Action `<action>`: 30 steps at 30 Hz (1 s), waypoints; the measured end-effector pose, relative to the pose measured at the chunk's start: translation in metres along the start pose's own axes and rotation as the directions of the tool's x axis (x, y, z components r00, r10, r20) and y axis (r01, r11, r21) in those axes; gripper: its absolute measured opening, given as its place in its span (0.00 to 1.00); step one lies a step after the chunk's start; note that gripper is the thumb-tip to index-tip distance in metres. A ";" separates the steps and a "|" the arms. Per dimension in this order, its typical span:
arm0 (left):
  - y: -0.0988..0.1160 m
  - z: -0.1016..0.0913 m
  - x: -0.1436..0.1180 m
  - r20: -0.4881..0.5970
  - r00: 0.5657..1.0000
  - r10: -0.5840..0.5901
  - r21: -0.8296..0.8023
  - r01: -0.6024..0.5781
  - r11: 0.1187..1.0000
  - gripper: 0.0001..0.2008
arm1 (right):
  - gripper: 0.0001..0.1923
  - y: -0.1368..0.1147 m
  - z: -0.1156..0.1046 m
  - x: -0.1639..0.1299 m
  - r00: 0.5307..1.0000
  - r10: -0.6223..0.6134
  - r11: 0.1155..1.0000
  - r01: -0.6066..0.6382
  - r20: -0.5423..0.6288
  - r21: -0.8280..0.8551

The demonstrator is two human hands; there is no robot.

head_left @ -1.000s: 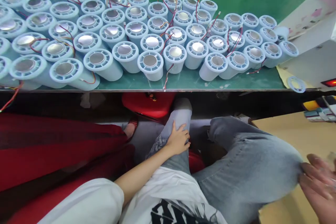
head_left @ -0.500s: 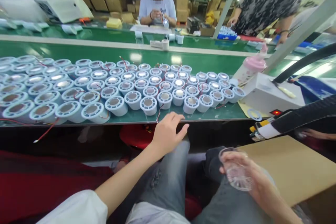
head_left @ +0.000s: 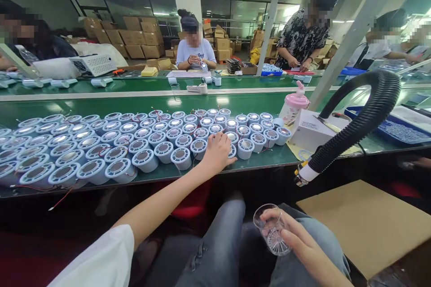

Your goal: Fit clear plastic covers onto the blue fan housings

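Note:
Several white cylindrical units [head_left: 144, 159] with round metal centres and red wires stand packed together on the green bench [head_left: 269, 159]. My left hand [head_left: 218, 152] reaches over the bench's front edge and closes around one front-row unit; the hand hides most of it. My right hand [head_left: 296, 238] hovers above my lap, shut on a clear round plastic cover [head_left: 272, 228] with fine ribs.
A black corrugated hose [head_left: 357, 130] arcs over the bench at right, beside a white box [head_left: 311, 131] and a pink-topped bottle [head_left: 293, 103]. A brown cardboard sheet [head_left: 367, 224] lies at lower right. Other people work at the far side of the bench.
My head lifted from my lap towards the bench. My left hand rose from my knee to the front-row units. My right hand now holds the clear cover.

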State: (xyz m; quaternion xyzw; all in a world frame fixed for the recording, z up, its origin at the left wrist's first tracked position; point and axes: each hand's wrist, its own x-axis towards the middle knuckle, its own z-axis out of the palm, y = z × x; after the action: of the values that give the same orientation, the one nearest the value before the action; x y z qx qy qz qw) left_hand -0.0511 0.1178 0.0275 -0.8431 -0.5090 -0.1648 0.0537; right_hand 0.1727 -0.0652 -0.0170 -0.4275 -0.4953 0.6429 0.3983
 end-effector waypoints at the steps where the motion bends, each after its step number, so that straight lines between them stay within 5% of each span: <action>1: -0.001 -0.002 -0.002 0.001 1.000 -0.007 -0.027 0.007 1.000 0.20 | 0.19 -0.001 -0.002 0.000 1.000 0.003 1.000 -0.003 -0.015 0.006; 4: -0.002 -0.014 -0.014 -0.002 0.998 -0.066 -0.132 0.065 0.989 0.21 | 0.19 -0.007 -0.006 0.000 0.998 -0.021 0.999 0.020 -0.051 -0.029; 7: 0.002 -0.028 -0.035 0.017 0.987 -0.159 -0.330 0.155 0.931 0.23 | 0.18 -0.016 -0.009 -0.003 0.992 -0.116 0.962 0.102 -0.043 -0.253; 8: 0.005 -0.031 -0.043 0.093 0.977 -0.192 -0.497 0.213 0.841 0.23 | 0.18 -0.019 -0.009 -0.003 0.987 -0.158 0.918 0.136 -0.028 -0.372; 10: 0.016 -0.032 -0.059 0.391 0.908 -0.148 -0.799 0.415 0.435 0.22 | 0.22 -0.027 -0.006 -0.004 0.973 -0.229 0.770 0.189 0.013 -0.610; 12: 0.030 -0.027 -0.071 0.658 0.749 0.078 -0.751 0.660 -0.009 0.21 | 0.26 -0.033 0.000 -0.002 0.955 -0.292 0.579 0.224 0.057 -0.784; 14: 0.043 -0.020 -0.079 0.751 0.614 0.244 -0.605 0.788 -0.119 0.20 | 0.28 -0.036 0.005 0.002 0.931 -0.355 0.395 0.234 0.087 -0.888; 17: 0.057 -0.015 -0.080 0.721 0.595 0.355 -0.650 0.759 0.047 0.19 | 0.29 -0.037 0.008 0.007 0.920 -0.379 0.227 0.192 0.095 -0.955; 22: 0.065 -0.022 -0.073 0.564 0.697 0.442 -0.809 0.362 0.463 0.11 | 0.24 -0.036 0.003 0.006 0.941 -0.322 0.157 0.163 0.106 -0.974; 26: 0.072 -0.023 -0.078 0.450 0.834 0.319 -0.754 0.163 0.636 0.07 | 0.14 -0.030 -0.001 0.003 0.971 -0.216 0.290 0.169 0.108 -0.942; 30: 0.073 -0.017 -0.085 0.358 0.904 0.234 -0.792 0.161 0.589 0.08 | 0.08 -0.024 -0.005 -0.002 0.967 -0.255 0.437 0.107 -0.009 -0.893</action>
State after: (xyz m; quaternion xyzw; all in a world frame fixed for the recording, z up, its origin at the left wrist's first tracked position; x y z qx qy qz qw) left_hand -0.0272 0.0075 0.0205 -0.7997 -0.3594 -0.1877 -0.4429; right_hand 0.1803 -0.0613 0.0057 -0.5609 -0.7697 0.2124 0.2186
